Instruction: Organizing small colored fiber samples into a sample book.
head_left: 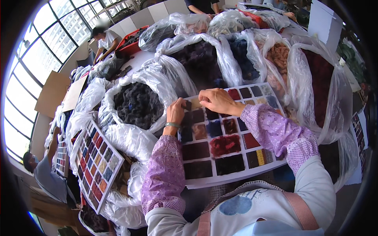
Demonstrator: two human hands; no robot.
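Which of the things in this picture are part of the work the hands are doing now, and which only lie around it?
In the work:
- left hand and right hand, both pressing on the board
- white sample board of coloured fibre squares
- small dark fibre tuft at the left fingertips

Lying about:
- clear plastic bag of dark grey fibre
- second white swatch board, lower left
- red crate
- cardboard sheet

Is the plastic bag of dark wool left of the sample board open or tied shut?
Open: the bag's mouth is spread wide, baring the dark wool.
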